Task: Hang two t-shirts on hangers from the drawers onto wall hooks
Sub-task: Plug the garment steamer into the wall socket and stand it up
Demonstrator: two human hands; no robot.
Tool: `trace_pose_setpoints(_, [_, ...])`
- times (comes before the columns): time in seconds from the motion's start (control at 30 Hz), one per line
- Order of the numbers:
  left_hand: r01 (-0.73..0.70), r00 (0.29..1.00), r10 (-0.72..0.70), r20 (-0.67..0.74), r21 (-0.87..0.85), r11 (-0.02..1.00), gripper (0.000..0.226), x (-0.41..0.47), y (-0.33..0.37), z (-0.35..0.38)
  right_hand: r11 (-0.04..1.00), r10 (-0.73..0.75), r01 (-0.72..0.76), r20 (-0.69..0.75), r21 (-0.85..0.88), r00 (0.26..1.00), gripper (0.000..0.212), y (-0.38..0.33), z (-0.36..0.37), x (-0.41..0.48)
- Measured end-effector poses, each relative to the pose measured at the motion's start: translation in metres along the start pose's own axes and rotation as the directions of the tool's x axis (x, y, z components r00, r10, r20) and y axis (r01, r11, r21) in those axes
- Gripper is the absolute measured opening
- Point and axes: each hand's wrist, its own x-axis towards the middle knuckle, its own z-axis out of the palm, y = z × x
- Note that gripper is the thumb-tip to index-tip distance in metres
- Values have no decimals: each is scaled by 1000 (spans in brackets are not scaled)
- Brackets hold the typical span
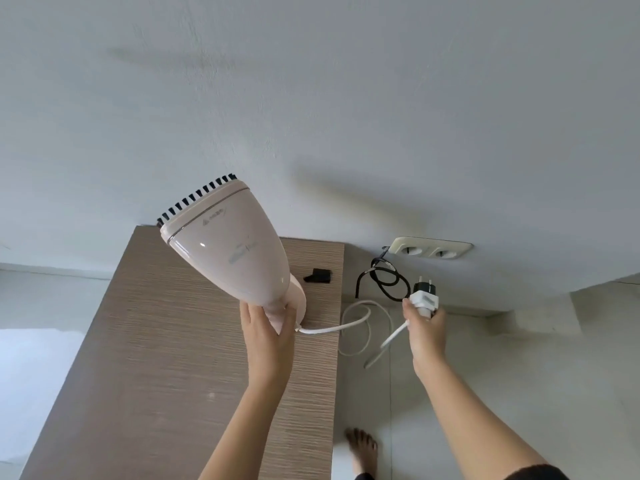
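Holds a pale handheld garment steamer (228, 247) aloft in the left hand (266, 336), fingers and thumb wrapped round its narrow handle end, forearm reaching up from below, brush-edged head tilted up and to the left toward the wall. Grips the white plug (424, 299) in the right hand (424, 329) with fingers curled round its body, prongs pointing up, arm stretched forward. Keeps it just below the double wall socket (431, 249), apart from it. Trails a white cord (356, 327) from the steamer's base in a loose loop across to the right hand. Stands beside a wood-grain unit (173, 341), with a small black object (318, 275) on its top near the far edge and a coiled black cable (386, 282) hanging by the socket. Shows a bare foot (362, 445) on the floor next to the unit. Cannot tell where the t-shirts or hangers are — none of that falls within this view.
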Motion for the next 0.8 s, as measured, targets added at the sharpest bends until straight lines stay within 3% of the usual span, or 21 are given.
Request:
trace_pose_setpoints(0.13, [38,976,-74,-203,-177,984,42,-31,-17,8,998,-31,32,-1,50,1000,22,11,-1,2])
trace_pose_setpoints(0.23, [-92,967,50,-250,-157,983,35,-53,-29,24,994,-77,78,-9,78,997,22,16,-1,10])
trace_pose_setpoints(0.3, [-202,968,182,-174,-105,974,29,-56,-32,41,991,-115,116,-17,72,993,21,19,0,21])
trace_pose_setpoints(0.37, [-258,966,258,-6,-36,966,26,-45,-33,57,986,-160,161,-20,39,987,20,17,4,31])
trace_pose_setpoints(0.43, [-329,934,318,162,46,943,29,-24,-31,76,976,-219,219,-59,8,974,21,17,6,46])
trace_pose_setpoints(0.53, [-456,873,393,290,193,869,33,17,-25,103,958,-285,284,-106,-25,953,27,16,10,70])
trace_pose_setpoints(0.8, [-392,911,221,349,565,726,56,82,-46,141,928,-350,353,45,-117,936,27,31,33,92])
